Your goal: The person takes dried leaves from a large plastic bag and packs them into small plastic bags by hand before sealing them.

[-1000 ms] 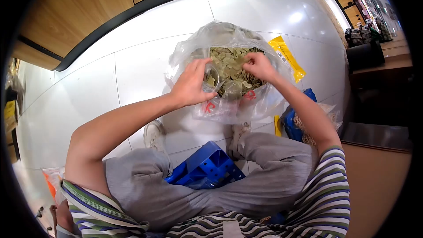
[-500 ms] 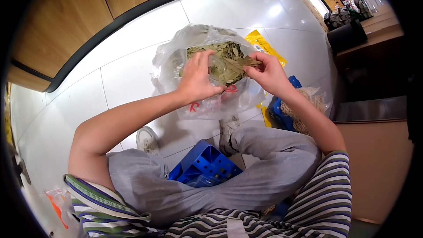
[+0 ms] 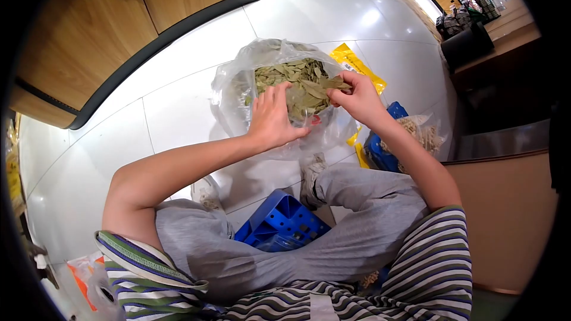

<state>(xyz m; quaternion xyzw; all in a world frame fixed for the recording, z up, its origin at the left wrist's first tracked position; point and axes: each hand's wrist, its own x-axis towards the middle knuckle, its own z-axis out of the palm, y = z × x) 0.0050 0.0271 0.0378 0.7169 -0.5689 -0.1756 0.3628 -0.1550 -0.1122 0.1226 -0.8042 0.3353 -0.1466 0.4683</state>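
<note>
A large translucent plastic bag (image 3: 229,92) stands with its mouth wide on the tiled floor, full of dried bay leaves (image 3: 291,71). My left hand (image 3: 272,117) is at its near left side, thumb and fingers curved apart around clear plastic film (image 3: 301,116); the film's edges are hard to make out against the leaves. At the right rim, my right hand (image 3: 358,96) pinches a few bay leaves (image 3: 338,84) between thumb and fingers. Red marks show on the front of the large bag.
Beyond the right hand lies a yellow packet (image 3: 360,65). A bag of pale dried goods (image 3: 419,134) sits by a blue crate (image 3: 376,148) at the right. Another blue plastic crate (image 3: 279,217) is between my legs. Wooden cabinets (image 3: 95,30) line the upper left; a cardboard box (image 3: 505,220) stands right.
The view has shifted slightly. My left hand has turned a little, baring more leaves at the bag's left. My right hand still pinches leaves at the right rim.
</note>
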